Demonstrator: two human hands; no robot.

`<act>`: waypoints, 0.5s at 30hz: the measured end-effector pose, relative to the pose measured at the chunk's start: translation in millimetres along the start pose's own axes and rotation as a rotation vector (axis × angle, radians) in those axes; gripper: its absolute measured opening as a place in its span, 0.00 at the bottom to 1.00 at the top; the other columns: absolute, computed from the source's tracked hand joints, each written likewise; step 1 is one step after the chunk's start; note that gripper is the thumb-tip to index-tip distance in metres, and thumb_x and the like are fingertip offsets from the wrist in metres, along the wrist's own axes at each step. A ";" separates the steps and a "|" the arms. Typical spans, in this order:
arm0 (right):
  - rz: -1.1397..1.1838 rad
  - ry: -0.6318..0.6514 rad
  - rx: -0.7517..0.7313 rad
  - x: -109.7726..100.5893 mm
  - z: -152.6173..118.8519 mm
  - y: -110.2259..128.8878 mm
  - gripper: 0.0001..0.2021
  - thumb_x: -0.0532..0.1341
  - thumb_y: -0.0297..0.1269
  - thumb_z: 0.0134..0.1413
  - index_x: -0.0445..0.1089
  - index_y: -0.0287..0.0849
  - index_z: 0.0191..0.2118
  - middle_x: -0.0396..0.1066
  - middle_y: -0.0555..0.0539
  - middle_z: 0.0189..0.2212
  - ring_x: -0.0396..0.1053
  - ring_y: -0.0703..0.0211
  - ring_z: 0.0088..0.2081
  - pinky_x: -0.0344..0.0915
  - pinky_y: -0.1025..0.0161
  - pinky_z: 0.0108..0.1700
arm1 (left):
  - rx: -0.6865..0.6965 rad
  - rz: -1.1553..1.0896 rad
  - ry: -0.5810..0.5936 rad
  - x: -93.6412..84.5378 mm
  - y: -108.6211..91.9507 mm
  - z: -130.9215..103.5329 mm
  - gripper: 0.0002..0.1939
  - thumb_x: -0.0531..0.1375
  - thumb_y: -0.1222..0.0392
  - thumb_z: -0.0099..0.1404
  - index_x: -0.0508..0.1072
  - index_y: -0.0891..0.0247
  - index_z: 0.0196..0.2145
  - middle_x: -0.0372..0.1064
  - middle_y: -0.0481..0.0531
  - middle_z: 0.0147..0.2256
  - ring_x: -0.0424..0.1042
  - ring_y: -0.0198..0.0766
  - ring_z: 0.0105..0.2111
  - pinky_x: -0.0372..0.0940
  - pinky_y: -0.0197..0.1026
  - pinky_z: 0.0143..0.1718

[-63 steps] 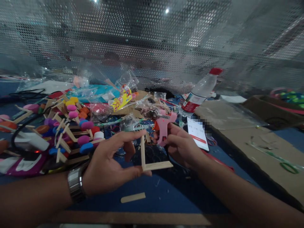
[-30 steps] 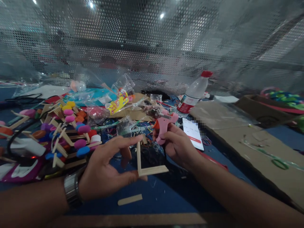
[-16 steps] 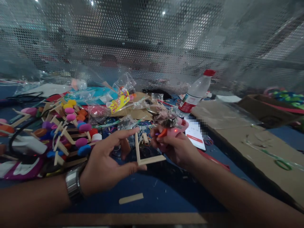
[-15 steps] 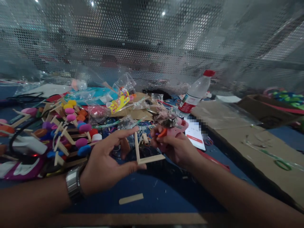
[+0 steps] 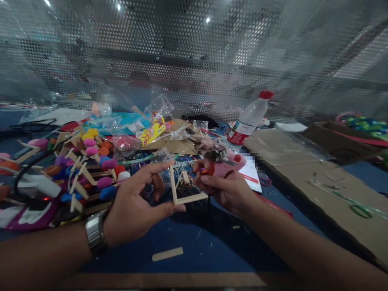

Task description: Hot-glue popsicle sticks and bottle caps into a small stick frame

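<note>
We've got our L hand [image 5: 133, 208] clamped on the L-shaped stick pc [image 5: 173, 184], index fingertip at its top end & thumb at the bottom corner. The pc is held up over the desk [image 5: 136, 258], one arm approx. upright, the other pointing R twd our R hand [image 5: 232, 192]. Our R hand is closed round the pink glue gun [image 5: 226, 167], w/ fingers by its orange trigger; a greyish, messy clump covers its front end, so the nozzle's hard to make out. A metal watch [image 5: 96, 233] is on our L wrist.

Nearer us, a loose flat stick [image 5: 167, 254] lies on the desk. Just beyond the L-shaped pc, there's a small bunch of short sticks [image 5: 184, 177] amid thin coloured bands. To the L is a big pile of sticks w/ coloured pads [image 5: 104, 182], next to a purple-&-white item [image 5: 32, 216].

Behind the R hand we see a phone [image 5: 251, 178], partly covered, & a tilted red-capped bottle [image 5: 247, 121]. A yellow printed tube [image 5: 152, 130] lies further back among clear plastic; cardboard [image 5: 318, 194] is on the R.
</note>
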State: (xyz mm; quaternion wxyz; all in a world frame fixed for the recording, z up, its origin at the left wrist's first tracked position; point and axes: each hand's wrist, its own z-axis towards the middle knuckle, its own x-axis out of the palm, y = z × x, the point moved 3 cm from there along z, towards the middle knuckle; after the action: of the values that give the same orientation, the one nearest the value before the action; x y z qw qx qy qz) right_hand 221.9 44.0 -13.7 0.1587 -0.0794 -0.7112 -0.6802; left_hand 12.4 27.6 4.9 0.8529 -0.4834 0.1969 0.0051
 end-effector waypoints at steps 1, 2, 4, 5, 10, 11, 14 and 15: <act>-0.008 0.013 0.003 1.5 -2.3 1.7 0.15 0.73 0.33 0.34 0.67 0.43 0.28 0.71 0.52 0.29 0.66 0.66 0.24 0.56 0.67 0.24 | -0.002 0.006 0.001 -0.2 0.2 0.1 0.36 0.74 0.58 0.54 0.70 0.59 0.59 0.62 0.42 0.27 0.63 0.30 0.24 0.62 0.33 0.26; -0.010 0.026 0.001 2.9 -4.5 3.7 0.15 0.74 0.33 0.34 0.67 0.43 0.28 0.72 0.52 0.30 0.67 0.65 0.24 0.57 0.67 0.24 | -0.003 0.009 0.002 -0.4 0.4 0.2 0.36 0.74 0.59 0.54 0.70 0.59 0.59 0.62 0.42 0.27 0.63 0.30 0.24 0.61 0.33 0.26; -0.003 0.065 -0.013 5.6 -8.0 7.1 0.15 0.74 0.34 0.34 0.67 0.43 0.27 0.73 0.50 0.32 0.67 0.65 0.24 0.57 0.66 0.24 | -0.007 0.006 0.001 -0.4 1.0 0.6 0.36 0.74 0.58 0.54 0.69 0.60 0.58 0.62 0.42 0.26 0.63 0.30 0.24 0.61 0.33 0.26; 0.003 0.085 -0.020 6.6 -9.0 8.2 0.15 0.74 0.35 0.34 0.68 0.43 0.27 0.74 0.50 0.33 0.67 0.65 0.24 0.57 0.66 0.24 | -0.008 -0.002 -0.002 -0.4 1.2 0.7 0.35 0.74 0.57 0.54 0.69 0.61 0.58 0.61 0.42 0.26 0.62 0.30 0.24 0.62 0.33 0.25; 0.011 0.022 -0.010 3.3 -3.0 4.5 0.14 0.73 0.35 0.37 0.68 0.43 0.29 0.71 0.51 0.28 0.66 0.66 0.23 0.52 0.67 0.23 | 0.032 0.012 -0.008 0.1 0.2 0.3 0.35 0.75 0.57 0.54 0.70 0.60 0.58 0.62 0.42 0.26 0.63 0.30 0.24 0.63 0.33 0.25; 0.010 -0.032 -0.016 0.9 -0.2 3.2 0.14 0.72 0.34 0.37 0.68 0.43 0.30 0.70 0.52 0.26 0.66 0.66 0.23 0.53 0.67 0.23 | 0.057 0.023 -0.003 0.3 -1.2 -0.2 0.36 0.75 0.57 0.53 0.70 0.59 0.58 0.62 0.42 0.26 0.63 0.30 0.24 0.63 0.32 0.25; 0.028 -0.203 -0.059 -7.5 7.7 1.2 0.13 0.70 0.32 0.36 0.67 0.43 0.30 0.69 0.53 0.23 0.66 0.64 0.25 0.60 0.65 0.29 | 0.201 0.063 0.031 1.2 -8.7 -2.6 0.36 0.75 0.58 0.53 0.70 0.58 0.58 0.66 0.42 0.27 0.65 0.30 0.24 0.65 0.33 0.27; 0.047 -0.237 -0.064 -9.7 9.7 0.7 0.12 0.69 0.31 0.35 0.66 0.44 0.29 0.69 0.53 0.22 0.67 0.63 0.26 0.62 0.64 0.31 | 0.270 0.071 0.056 1.9 -12.2 -3.8 0.35 0.75 0.58 0.54 0.70 0.58 0.58 0.67 0.43 0.27 0.65 0.30 0.24 0.65 0.34 0.28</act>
State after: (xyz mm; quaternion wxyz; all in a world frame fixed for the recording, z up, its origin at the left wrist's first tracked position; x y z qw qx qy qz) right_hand 230.1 54.7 -16.5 0.0869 -0.1809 -0.7009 -0.6844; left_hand 15.3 17.7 12.5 0.9037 -0.3569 0.2365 -0.0050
